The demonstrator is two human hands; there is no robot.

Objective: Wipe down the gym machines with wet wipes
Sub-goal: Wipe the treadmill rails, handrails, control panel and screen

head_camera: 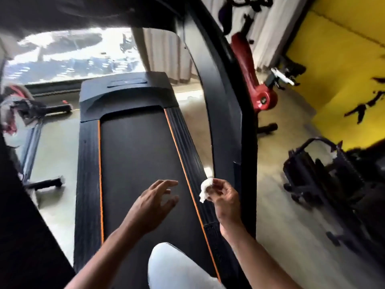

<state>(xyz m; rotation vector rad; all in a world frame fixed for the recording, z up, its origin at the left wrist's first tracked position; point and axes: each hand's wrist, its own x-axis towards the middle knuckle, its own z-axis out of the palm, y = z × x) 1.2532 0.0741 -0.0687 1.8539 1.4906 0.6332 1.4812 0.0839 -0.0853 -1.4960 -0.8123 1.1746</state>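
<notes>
A black treadmill (133, 155) with orange edge stripes runs from the bottom of the view toward a window. Its right upright post (227, 126) rises close beside my right hand. My right hand (224, 197) pinches a crumpled white wet wipe (205, 189) just above the treadmill's right side rail. My left hand (156, 202) hovers over the belt with fingers spread and relaxed, holding nothing. My knee in light trousers (177, 268) shows at the bottom centre.
A red exercise bike (256, 84) stands to the right behind the post, by a yellow wall (341, 65). A black wheeled rack (320, 170) sits on the floor at right. Another machine with a grey frame (31, 147) stands at left.
</notes>
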